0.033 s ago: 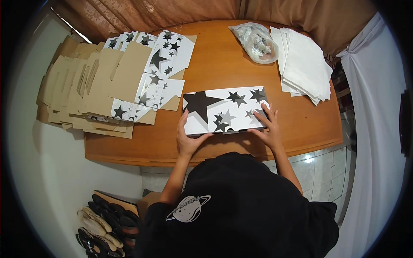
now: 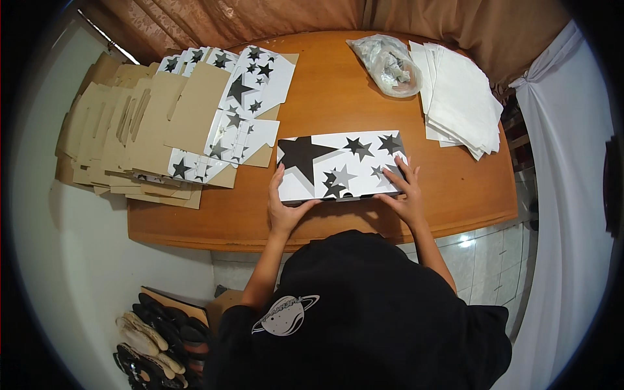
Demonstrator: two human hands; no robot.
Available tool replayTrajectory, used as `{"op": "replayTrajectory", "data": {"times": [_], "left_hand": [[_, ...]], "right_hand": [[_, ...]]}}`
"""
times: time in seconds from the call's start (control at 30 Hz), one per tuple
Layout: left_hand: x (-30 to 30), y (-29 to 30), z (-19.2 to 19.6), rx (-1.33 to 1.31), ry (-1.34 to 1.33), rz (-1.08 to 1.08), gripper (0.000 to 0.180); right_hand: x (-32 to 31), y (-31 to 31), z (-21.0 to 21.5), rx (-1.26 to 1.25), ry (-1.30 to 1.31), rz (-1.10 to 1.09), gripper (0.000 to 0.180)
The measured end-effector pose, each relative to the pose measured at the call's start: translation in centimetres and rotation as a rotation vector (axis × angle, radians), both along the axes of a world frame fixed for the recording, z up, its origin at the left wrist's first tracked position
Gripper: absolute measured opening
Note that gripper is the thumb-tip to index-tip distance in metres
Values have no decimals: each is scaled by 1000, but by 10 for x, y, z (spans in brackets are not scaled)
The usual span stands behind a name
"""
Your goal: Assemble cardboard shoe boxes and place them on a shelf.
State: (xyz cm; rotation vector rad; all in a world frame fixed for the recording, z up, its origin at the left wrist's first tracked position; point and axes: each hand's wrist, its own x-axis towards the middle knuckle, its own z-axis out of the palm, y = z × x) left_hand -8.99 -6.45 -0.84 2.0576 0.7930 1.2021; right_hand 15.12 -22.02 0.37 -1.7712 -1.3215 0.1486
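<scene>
On the wooden table (image 2: 318, 88), I see a star-printed box (image 2: 339, 170); left hand (image 2: 284, 213) grasps its near left corner, right hand (image 2: 409, 203) its near right corner. Left of the box: piled flattened cartons (image 2: 146, 127). Beyond it, rightward: a plastic bag (image 2: 387, 68), then white sheets (image 2: 461, 97).

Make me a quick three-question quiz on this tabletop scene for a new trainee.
1. True or false: the left hand and the right hand both touch the star-patterned box.
2. What lies just left of the white sheets?
3. Where on the table is the pile of flat cardboard? A) left side, B) middle, C) right side.

Key:
1. True.
2. A see-through plastic bag.
3. A.
</scene>
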Motion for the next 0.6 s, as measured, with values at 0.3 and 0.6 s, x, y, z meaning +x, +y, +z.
{"op": "replayTrajectory", "data": {"times": [0.3,0.6], "left_hand": [[-2,13,-11,-8,45,-13,86],[-1,-2,20,361,458,92,53]], "right_hand": [[0,6,14,-297,-258,-86,53],[-25,15,11,-147,-405,-57,40]]}}
